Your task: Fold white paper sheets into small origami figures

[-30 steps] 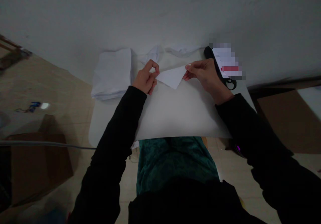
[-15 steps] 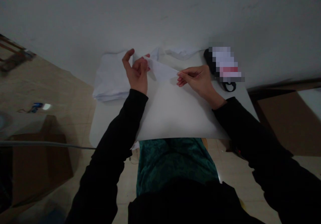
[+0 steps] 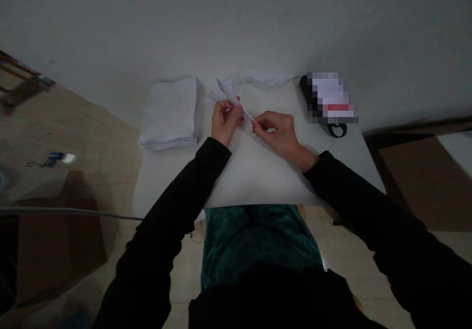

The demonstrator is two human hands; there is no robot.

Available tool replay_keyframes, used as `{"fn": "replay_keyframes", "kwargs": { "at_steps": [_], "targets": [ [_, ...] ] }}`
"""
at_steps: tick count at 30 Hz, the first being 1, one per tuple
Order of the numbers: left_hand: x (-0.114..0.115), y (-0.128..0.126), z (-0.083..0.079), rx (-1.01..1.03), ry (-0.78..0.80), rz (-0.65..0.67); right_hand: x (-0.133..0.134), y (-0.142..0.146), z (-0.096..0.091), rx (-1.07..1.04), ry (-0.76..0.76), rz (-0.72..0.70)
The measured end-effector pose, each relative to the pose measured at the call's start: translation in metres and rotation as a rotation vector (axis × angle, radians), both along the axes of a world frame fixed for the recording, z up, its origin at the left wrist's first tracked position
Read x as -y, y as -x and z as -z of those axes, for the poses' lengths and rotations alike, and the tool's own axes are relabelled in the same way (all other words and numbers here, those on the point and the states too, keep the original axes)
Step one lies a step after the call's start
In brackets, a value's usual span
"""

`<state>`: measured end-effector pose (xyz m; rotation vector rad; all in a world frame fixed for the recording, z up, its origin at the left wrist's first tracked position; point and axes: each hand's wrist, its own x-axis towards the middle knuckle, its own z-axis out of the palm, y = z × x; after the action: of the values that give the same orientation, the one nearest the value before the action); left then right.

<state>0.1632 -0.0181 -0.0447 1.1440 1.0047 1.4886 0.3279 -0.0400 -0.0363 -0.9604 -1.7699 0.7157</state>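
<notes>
I hold a small folded white paper [image 3: 231, 98] edge-on above a white table [image 3: 342, 157]. My left hand [image 3: 224, 121] pinches its middle from the left, fingers closed on it. My right hand [image 3: 275, 131] pinches its lower right tip, fingers curled. The paper runs as a thin slanted strip from upper left to lower right between both hands. A large white sheet [image 3: 258, 171] lies flat on the table under my hands.
A stack of white paper [image 3: 170, 113] sits at the table's left rear. Crumpled white paper [image 3: 265, 78] lies by the wall. A dark object with a blurred label [image 3: 326, 104] stands at the right rear. Brown boxes [image 3: 55, 240] are on the floor left.
The folded paper showed as a flat triangle before; now it is turned edge-on. Both hands have come closer together near the table's middle rear.
</notes>
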Motion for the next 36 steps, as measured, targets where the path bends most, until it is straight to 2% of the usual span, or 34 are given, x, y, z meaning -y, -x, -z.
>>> {"fn": "replay_keyframes", "kwargs": {
  "at_steps": [6, 10, 13, 18, 25, 32, 34, 36],
  "targets": [
    [-0.001, 0.001, 0.005, -0.045, -0.053, -0.013, -0.001, 0.002, -0.001, -0.014, 0.034, -0.052],
    [-0.001, -0.001, 0.010, -0.116, -0.135, 0.027, -0.003, 0.005, -0.002, -0.173, 0.220, -0.082],
    [0.001, -0.003, 0.011, -0.126, -0.165, 0.069, -0.005, 0.006, -0.002, -0.263, 0.300, -0.121],
    [0.003, -0.004, 0.011, -0.097, -0.152, 0.088, -0.007, 0.008, 0.000, -0.308, 0.324, -0.210],
    [0.006, -0.005, 0.009, -0.138, -0.159, 0.068, -0.009, 0.008, 0.000, -0.333, 0.348, -0.220],
    [0.009, -0.005, 0.003, -0.171, -0.166, 0.057, -0.012, 0.007, 0.000, -0.432, 0.460, -0.220],
    [0.009, -0.005, 0.003, -0.185, -0.174, 0.055, -0.011, 0.008, 0.001, -0.404, 0.441, -0.216],
    [0.010, -0.004, 0.005, -0.212, -0.186, 0.054, -0.009, 0.008, 0.002, -0.321, 0.361, -0.164]
  ]
}}
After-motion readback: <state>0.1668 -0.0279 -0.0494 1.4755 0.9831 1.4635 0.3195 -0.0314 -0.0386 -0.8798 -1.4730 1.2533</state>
